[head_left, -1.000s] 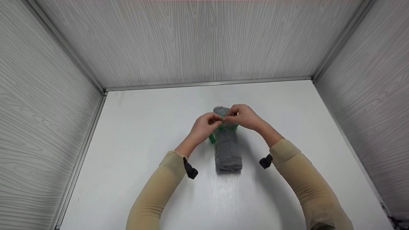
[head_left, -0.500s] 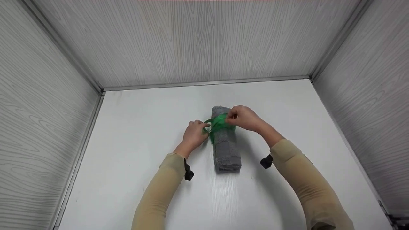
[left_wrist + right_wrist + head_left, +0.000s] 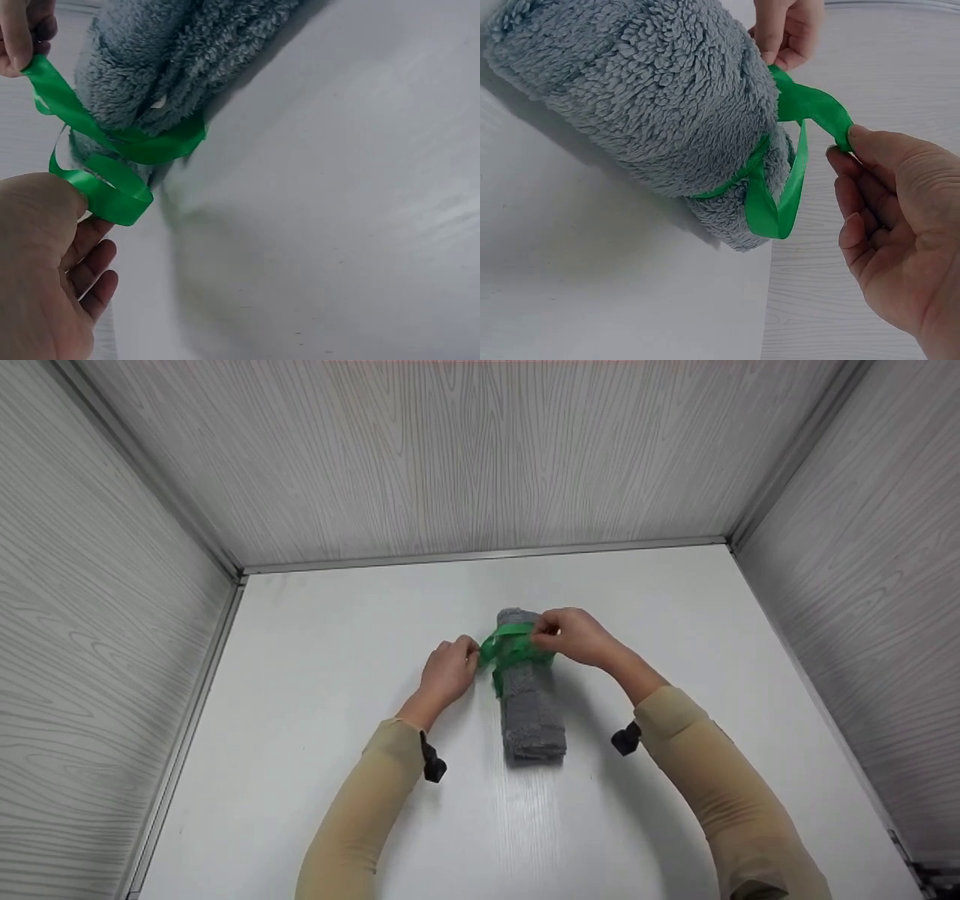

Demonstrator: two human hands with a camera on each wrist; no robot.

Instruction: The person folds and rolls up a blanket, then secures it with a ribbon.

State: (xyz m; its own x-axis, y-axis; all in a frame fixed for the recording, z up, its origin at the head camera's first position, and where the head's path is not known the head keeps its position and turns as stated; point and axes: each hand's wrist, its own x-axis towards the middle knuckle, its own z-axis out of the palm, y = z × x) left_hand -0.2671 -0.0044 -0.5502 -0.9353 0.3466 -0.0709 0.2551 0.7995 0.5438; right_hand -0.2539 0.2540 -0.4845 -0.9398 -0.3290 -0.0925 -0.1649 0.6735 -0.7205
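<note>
Ribbon (image 3: 511, 645), green and glossy, is seen from the head view wound around the far part of a rolled grey towel (image 3: 530, 712) that lies on the white bench (image 3: 300, 675). One end is pinched by the left hand (image 3: 448, 669) just to its inner side; the other end is pinched by the right hand (image 3: 574, 636), which rests above the towel's far end. If the two ends are drawn unevenly, the roll could be dragged sideways across the smooth bench.

From the left wrist view, a loop of ribbon (image 3: 105, 191) is held under the thumb of the left hand (image 3: 45, 262), whose other fingers are loosely curled beneath it. The band around the towel (image 3: 165, 67) looks slack here, so it may slide off the roll's end when tension is lost.

From the right wrist view, the ribbon (image 3: 795, 172) is gripped at a fold by the fingertips of the right hand (image 3: 889, 225). The hold is shallow, so the slick strip could slip free. The band bites only lightly into the fluffy towel (image 3: 645, 105), and loosening seems likely.
</note>
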